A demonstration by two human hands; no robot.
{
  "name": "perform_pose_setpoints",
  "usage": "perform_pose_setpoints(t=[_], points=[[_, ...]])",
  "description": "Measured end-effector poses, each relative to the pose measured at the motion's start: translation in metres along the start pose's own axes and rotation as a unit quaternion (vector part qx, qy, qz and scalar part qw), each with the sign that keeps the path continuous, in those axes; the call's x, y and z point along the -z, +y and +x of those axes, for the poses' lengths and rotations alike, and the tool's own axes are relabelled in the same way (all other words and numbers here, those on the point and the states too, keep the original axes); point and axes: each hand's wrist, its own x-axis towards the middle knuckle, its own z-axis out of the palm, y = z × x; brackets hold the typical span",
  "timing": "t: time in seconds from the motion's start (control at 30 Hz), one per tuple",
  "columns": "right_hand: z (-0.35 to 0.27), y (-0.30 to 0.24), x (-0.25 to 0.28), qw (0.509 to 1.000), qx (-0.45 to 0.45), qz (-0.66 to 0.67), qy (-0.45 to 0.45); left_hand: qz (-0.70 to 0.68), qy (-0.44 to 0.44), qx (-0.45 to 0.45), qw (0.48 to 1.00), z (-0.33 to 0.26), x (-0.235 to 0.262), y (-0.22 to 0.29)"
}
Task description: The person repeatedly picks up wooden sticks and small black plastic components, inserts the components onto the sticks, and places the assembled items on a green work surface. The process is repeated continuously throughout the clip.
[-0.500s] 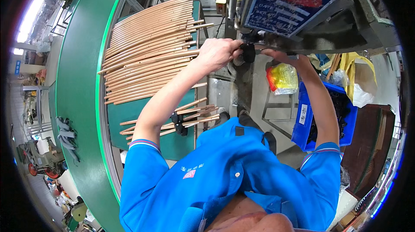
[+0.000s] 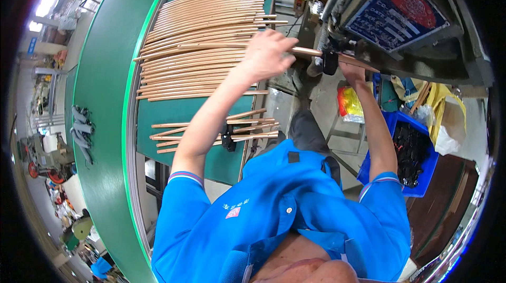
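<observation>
My left hand (image 2: 269, 55) is closed over a long tan rod (image 2: 308, 51) under the machine's head. One end of this rod lies over the row of tan rods (image 2: 195, 67) on the green table. At its other end, a black fitting (image 2: 330, 62) sits by the machine. Beyond the fitting, my right hand (image 2: 352, 74) reaches in close under the machine; its fingers are mostly hidden. Nearer me, a few crossed rods (image 2: 253, 129) lie on the table with a black fitting (image 2: 227, 138) on them.
The grey machine (image 2: 453, 46) with a blue plate overhangs the right side. Below it stands a blue bin (image 2: 429, 169) of black parts, beside a yellow bag (image 2: 441, 111). A long green surface (image 2: 103, 125) runs along the left, with grey gloves (image 2: 80, 130) on it.
My left hand has come off the black fitting and back along the rod, now gripping it further left. The rod shows between hand and fitting. The whole view has shifted slightly.
</observation>
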Motion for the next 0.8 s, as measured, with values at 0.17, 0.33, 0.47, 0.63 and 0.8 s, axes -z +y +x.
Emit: perform_pose_setpoints(t=[0.17,0.33,0.47,0.63,0.8], points=[[0.046,0.018,-0.067,0.982,-0.099,0.151,0.063,0.002,-0.104,0.078,0.992,-0.003,-0.02,-0.002],[0.061,0.13,-0.116,0.876,-0.191,0.44,0.036,-0.073,-0.114,0.056,0.989,0.012,-0.029,0.002],[0.054,0.123,-0.108,0.945,0.181,0.211,0.175,-0.086,-0.081,0.061,0.991,-0.004,0.001,0.015],[0.053,0.042,-0.065,0.962,-0.162,0.219,0.024,-0.092,-0.115,0.147,0.978,-0.152,-0.007,-0.044],[0.044,0.069,-0.082,0.967,-0.13,0.186,0.113,-0.06,-0.217,0.269,0.936,-0.318,-0.019,-0.1]])
